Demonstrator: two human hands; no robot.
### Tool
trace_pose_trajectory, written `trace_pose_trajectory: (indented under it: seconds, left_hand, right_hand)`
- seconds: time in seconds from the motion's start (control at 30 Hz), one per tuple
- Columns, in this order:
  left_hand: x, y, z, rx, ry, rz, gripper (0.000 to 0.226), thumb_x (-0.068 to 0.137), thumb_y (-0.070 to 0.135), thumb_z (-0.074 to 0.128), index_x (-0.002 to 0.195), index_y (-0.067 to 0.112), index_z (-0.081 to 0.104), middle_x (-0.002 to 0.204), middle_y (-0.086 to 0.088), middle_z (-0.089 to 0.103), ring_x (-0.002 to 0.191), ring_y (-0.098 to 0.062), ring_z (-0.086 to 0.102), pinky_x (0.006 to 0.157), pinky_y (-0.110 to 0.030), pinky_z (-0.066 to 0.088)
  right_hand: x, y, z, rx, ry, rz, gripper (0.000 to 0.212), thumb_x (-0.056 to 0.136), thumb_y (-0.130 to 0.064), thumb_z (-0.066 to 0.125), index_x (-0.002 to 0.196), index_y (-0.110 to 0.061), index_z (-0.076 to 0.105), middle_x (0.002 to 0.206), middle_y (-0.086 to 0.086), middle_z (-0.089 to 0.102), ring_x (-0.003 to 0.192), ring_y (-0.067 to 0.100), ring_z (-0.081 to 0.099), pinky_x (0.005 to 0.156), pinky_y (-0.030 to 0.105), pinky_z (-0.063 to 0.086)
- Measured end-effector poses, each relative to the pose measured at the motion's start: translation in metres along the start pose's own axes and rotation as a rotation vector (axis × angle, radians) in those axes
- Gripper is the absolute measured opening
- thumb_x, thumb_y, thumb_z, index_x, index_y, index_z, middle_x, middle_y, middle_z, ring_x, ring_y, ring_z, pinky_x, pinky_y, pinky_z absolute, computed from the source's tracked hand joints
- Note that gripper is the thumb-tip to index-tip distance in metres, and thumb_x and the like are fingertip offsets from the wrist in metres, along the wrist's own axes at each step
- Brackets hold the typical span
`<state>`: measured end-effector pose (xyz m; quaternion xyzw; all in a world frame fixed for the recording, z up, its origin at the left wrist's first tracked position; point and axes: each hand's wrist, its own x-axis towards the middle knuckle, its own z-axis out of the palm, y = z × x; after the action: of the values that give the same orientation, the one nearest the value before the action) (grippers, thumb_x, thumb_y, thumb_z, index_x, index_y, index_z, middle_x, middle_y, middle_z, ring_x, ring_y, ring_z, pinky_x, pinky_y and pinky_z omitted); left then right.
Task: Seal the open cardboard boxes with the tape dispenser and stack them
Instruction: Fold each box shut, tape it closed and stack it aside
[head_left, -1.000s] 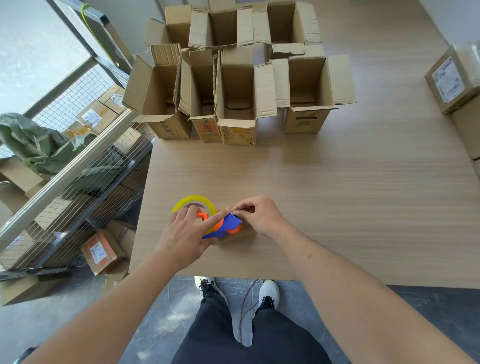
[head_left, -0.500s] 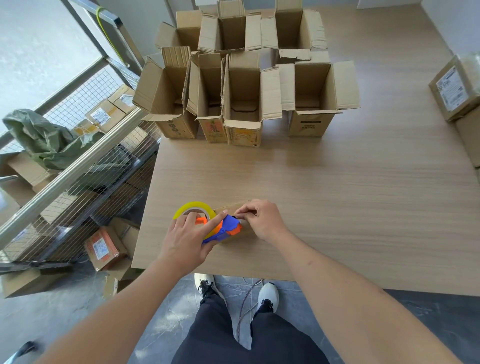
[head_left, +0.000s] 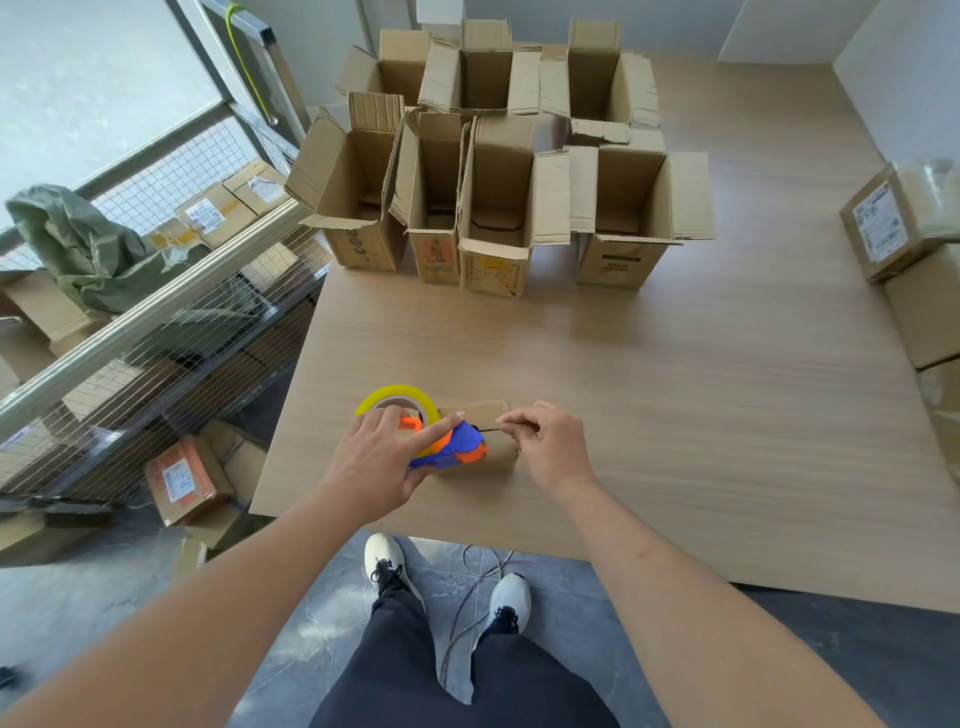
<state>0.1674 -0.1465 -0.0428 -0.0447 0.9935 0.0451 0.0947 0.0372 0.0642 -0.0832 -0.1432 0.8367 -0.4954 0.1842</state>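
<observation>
A small cardboard box (head_left: 491, 448) lies near the table's front edge. On it rests a blue and orange tape dispenser (head_left: 457, 446) with a yellow tape roll (head_left: 397, 396). My left hand (head_left: 382, 460) grips the dispenser, index finger stretched along its top. My right hand (head_left: 548, 447) sits at the box's right end, thumb and fingers pinched together at the box top; whether they hold tape I cannot tell. Several open cardboard boxes (head_left: 498, 208) stand upright in two rows at the far side of the table.
The wooden table (head_left: 701, 395) runs right and back. Taped labelled boxes (head_left: 893, 223) stack at its right edge. A wire-mesh metal rack (head_left: 150, 312) with parcels and a green bag stands left. A loose cable lies on the floor by my feet.
My right hand has slid to the right along the box top, away from the dispenser. My left hand stays on the dispenser. The camera has tilted up a little.
</observation>
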Motion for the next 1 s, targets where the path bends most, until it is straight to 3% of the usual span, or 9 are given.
trace_pose_trajectory:
  seconds: [0.1,0.33,0.6,0.87,1.0]
  left_hand:
    - [0.0,0.0,0.0,-0.005,0.006,0.008,0.079,0.091,0.054,0.065,0.157,0.055,0.02,0.118,-0.009,0.057,0.112,-0.032,0.056,0.094,-0.043,0.047]
    - [0.003,0.002,0.002,0.028,-0.026,0.025,0.08,0.094,0.056,0.06,0.156,0.059,0.01,0.122,-0.006,0.053,0.12,-0.029,0.051,0.1,-0.04,0.042]
    - [0.01,0.004,-0.003,0.013,-0.069,0.019,0.077,0.098,0.053,0.056,0.154,0.063,0.003,0.122,-0.007,0.05,0.122,-0.03,0.047,0.104,-0.04,0.037]
    - [0.02,0.004,-0.006,0.005,-0.12,0.019,0.075,0.099,0.053,0.054,0.153,0.064,0.004,0.122,-0.004,0.047,0.123,-0.028,0.044,0.107,-0.039,0.033]
    - [0.023,0.004,-0.008,-0.013,-0.137,0.012,0.074,0.098,0.052,0.055,0.152,0.065,0.007,0.124,-0.004,0.047,0.126,-0.028,0.042,0.109,-0.04,0.032]
  right_hand:
    - [0.0,0.01,-0.012,0.056,0.057,0.094,0.013,0.084,0.006,0.074,0.087,-0.005,0.08,0.087,0.009,0.072,0.082,0.031,0.07,0.08,0.049,0.058]
    - [-0.01,0.01,-0.032,0.096,0.031,0.193,0.029,0.086,-0.003,0.077,0.073,-0.029,0.075,0.071,0.0,0.07,0.064,0.025,0.067,0.075,0.052,0.06]
    - [-0.014,0.012,-0.03,0.182,0.029,0.355,0.014,0.091,-0.009,0.075,0.08,-0.017,0.077,0.067,0.003,0.065,0.059,0.017,0.06,0.075,0.05,0.063]
    - [0.0,0.022,-0.023,0.238,-0.002,0.505,0.006,0.091,-0.015,0.075,0.087,-0.017,0.078,0.076,0.002,0.067,0.057,0.018,0.059,0.072,0.044,0.065]
    - [0.006,0.026,-0.018,0.207,0.025,0.516,0.009,0.091,-0.017,0.076,0.086,-0.022,0.08,0.077,-0.002,0.072,0.055,0.015,0.061,0.064,0.035,0.064]
